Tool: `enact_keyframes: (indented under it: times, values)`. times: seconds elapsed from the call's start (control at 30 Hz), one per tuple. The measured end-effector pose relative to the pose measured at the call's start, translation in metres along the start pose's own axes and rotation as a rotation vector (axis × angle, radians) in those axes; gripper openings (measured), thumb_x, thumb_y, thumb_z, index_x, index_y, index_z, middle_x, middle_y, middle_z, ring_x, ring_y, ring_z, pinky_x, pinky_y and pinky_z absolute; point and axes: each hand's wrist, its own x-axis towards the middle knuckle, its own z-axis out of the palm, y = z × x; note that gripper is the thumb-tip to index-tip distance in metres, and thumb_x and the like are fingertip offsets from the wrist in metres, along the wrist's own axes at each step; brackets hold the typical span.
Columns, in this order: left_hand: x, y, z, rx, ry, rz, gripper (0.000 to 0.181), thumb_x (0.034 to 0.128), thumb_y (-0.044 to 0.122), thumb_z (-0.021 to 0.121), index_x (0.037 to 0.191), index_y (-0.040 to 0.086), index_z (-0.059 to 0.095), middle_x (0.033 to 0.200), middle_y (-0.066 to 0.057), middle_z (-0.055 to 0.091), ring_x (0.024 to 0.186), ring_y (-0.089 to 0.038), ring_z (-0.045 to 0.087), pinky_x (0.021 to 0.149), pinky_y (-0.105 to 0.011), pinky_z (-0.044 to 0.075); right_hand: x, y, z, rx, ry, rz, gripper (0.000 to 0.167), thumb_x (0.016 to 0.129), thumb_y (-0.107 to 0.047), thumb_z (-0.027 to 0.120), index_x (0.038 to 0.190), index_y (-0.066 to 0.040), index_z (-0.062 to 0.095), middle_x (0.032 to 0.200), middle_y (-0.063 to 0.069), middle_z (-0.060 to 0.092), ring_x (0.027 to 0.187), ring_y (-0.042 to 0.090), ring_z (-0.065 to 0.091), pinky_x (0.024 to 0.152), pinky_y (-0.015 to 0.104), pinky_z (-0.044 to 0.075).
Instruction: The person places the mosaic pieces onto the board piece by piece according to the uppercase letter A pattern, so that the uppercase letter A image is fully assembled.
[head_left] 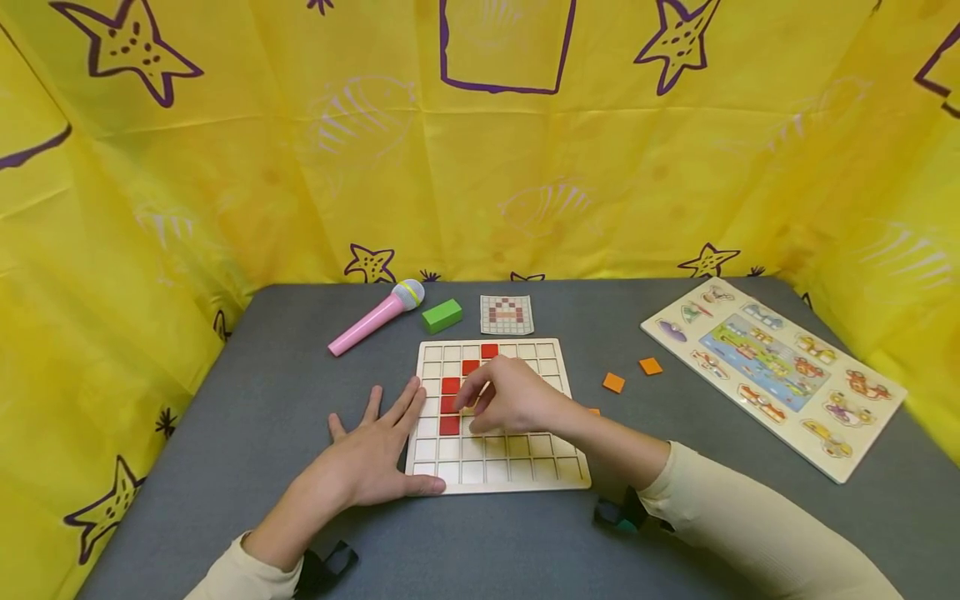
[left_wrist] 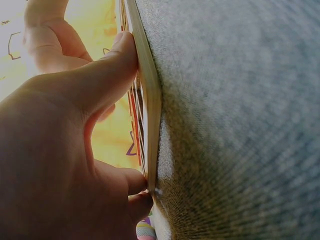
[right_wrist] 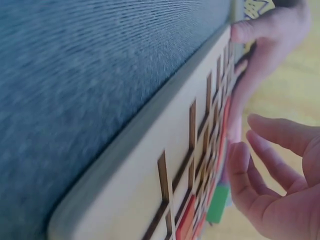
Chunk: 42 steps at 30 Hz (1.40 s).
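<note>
Grey bench (head_left: 262,400) is carrying everything. To the right, a picture puzzle board (head_left: 795,421) is lying aslant, well apart from the hands, presumably leaving elbow room. Grid board (head_left: 495,473) is lying squarely before the person, probably so both hands can reach it. Left hand (head_left: 375,458) is resting with fingers spread along its left edge, thumb at the near corner, likely steadying it. Right hand (head_left: 517,396) is poised low over the middle, fingers bent, thumb apart, nothing showing between them; contact is unclear. Pink microphone (head_left: 375,321) is lying beyond, seemingly out of the way. Patterned card (head_left: 506,315) is lying just past the far edge, perhaps for easy glancing; green block (head_left: 442,317) is sitting beside it. Red tiles (head_left: 450,425) are occupying cells, whose ridges are probably stopping them sliding. Loose orange tiles (head_left: 613,382) are lying right of the grid, perhaps within quick reach.
</note>
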Motion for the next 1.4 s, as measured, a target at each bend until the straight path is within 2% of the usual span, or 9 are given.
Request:
enact_keyframes:
  times: [0.2,0.4,0.87,1.07,1.23,1.4]
  values:
    - [0.001,0.000,0.000,-0.002,0.003,0.000,0.132,0.0722,0.089,0.067,0.170,0.022,0.009,0.178,0.002,0.001,0.157,-0.055,0.010,0.097,-0.096,0.009,-0.013,0.009,-0.019,0.034,0.036,0.021,0.021,0.080,-0.003,0.086,0.100,-0.011,0.081,0.098,0.005,0.078,0.084,0.015,0.070,0.072,0.029,0.057]
    - [0.001,-0.001,0.001,0.003,0.003,0.005,0.132,0.0723,0.089,0.066,0.170,0.022,0.008,0.178,0.003,0.001,0.158,-0.055,0.009,0.096,-0.096,0.008,-0.028,0.024,-0.039,0.026,0.109,0.046,0.021,0.081,-0.006,0.084,0.102,-0.010,0.081,0.103,0.008,0.077,0.084,0.016,0.070,0.070,0.032,0.057]
    - [-0.001,-0.001,0.001,-0.007,0.009,0.010,0.132,0.0722,0.089,0.066,0.170,0.022,0.008,0.178,0.003,0.000,0.158,-0.054,0.008,0.096,-0.096,0.007,-0.057,0.070,-0.078,-0.074,0.240,0.220,0.028,0.082,-0.010,0.085,0.109,-0.009,0.080,0.104,0.009,0.077,0.088,0.020,0.066,0.075,0.031,0.054]
    - [-0.001,-0.001,0.001,-0.004,0.011,0.012,0.132,0.0726,0.089,0.067,0.170,0.022,0.008,0.178,0.003,0.000,0.158,-0.054,0.008,0.096,-0.096,0.008,-0.069,0.086,-0.090,-0.120,0.266,0.240,0.031,0.081,-0.009,0.086,0.111,-0.008,0.079,0.105,0.010,0.076,0.090,0.021,0.067,0.078,0.032,0.053]
    - [-0.001,-0.001,0.000,-0.011,0.009,0.014,0.131,0.0731,0.088,0.068,0.170,0.022,0.008,0.178,0.002,0.000,0.157,-0.055,0.008,0.096,-0.096,0.007,-0.076,0.098,-0.095,-0.099,0.281,0.232,0.034,0.078,-0.006,0.085,0.111,-0.003,0.077,0.104,0.015,0.074,0.088,0.023,0.067,0.072,0.031,0.054]
    - [-0.001,-0.001,0.000,-0.007,0.011,0.016,0.131,0.0732,0.087,0.068,0.170,0.021,0.009,0.178,0.002,0.000,0.157,-0.055,0.008,0.096,-0.096,0.008,-0.080,0.107,-0.099,-0.112,0.294,0.262,0.034,0.077,-0.006,0.085,0.109,-0.002,0.076,0.100,0.015,0.073,0.090,0.024,0.067,0.071,0.031,0.053]
